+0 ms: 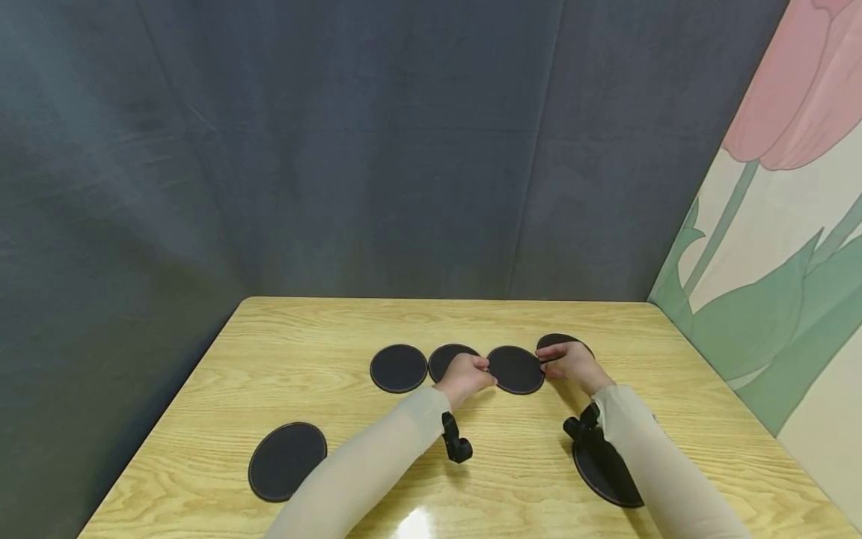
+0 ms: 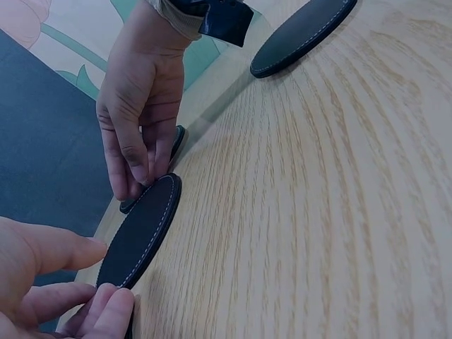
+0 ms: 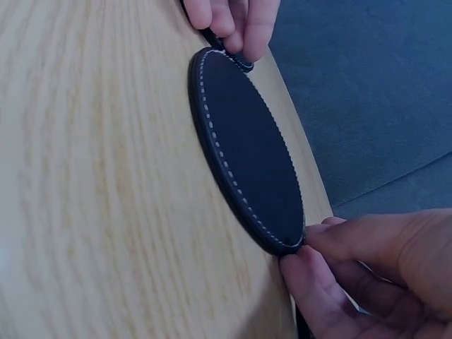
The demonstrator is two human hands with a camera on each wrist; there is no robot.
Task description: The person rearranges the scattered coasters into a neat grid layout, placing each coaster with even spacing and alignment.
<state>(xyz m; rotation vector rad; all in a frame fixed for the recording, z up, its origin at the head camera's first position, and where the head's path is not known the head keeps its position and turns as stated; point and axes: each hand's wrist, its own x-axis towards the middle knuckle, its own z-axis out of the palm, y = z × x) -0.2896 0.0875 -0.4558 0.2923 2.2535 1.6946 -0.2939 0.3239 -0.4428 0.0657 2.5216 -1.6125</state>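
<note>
Both hands are at a flat round black coaster (image 1: pixel 515 370) with pale edge stitching. At its left side is my left hand (image 1: pixel 466 378); in the left wrist view its lower fingertips (image 2: pixel 116 307) meet the rim, with another finger held apart above. Opposite, my right hand (image 1: pixel 572 365) has its thumb and fingertips right at the rim, as the right wrist view shows. Another black coaster (image 1: pixel 447 359) is partly hidden behind my left hand. Beyond my right hand, a further coaster (image 1: pixel 554 340) is partly covered by the fingers.
One more coaster (image 1: pixel 399 368) ends the row at left. Nearer lie two larger-looking black discs, the left disc (image 1: pixel 287 462) and the right disc (image 1: pixel 608 471), each partly behind a forearm. A dark curtain (image 1: pixel 377 150) and a flower-painted wall (image 1: pixel 795 299) border the wooden table (image 1: pixel 323 329).
</note>
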